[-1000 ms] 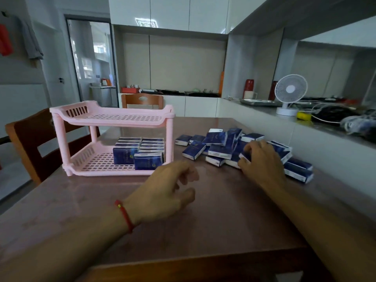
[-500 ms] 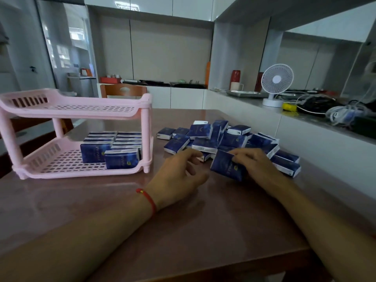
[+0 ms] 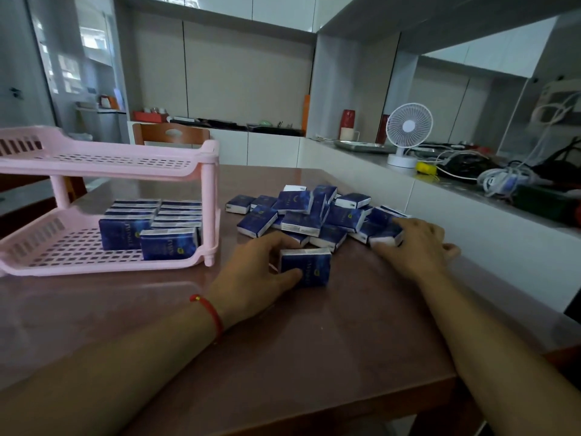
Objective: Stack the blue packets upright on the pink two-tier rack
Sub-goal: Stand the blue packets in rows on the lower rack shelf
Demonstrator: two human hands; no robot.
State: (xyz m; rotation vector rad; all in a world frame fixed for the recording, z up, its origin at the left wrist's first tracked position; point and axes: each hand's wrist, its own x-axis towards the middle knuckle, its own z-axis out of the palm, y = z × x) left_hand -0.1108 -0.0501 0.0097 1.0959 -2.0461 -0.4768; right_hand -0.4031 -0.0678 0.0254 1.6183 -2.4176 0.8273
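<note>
The pink two-tier rack (image 3: 207, 196) stands on the table at the left. Its lower tier holds several blue packets (image 3: 151, 226) standing upright in two rows; the upper tier has nothing on it. A loose pile of blue packets (image 3: 309, 215) lies at the table's middle right. My left hand (image 3: 254, 273) grips one blue packet (image 3: 309, 267) upright on the table, just in front of the pile. My right hand (image 3: 415, 247) rests on the pile's right end, its fingers closed over another packet (image 3: 385, 236).
The brown table (image 3: 283, 357) ends close to me and at the right, next to a white counter (image 3: 471, 215). That counter carries a small white fan (image 3: 407, 133), cables and a metal tray. A wooden chair (image 3: 171, 133) stands behind the rack.
My left hand has taken over the packet my right hand pulled from the pile and stands it upright. My right hand went back to the pile's right end.
</note>
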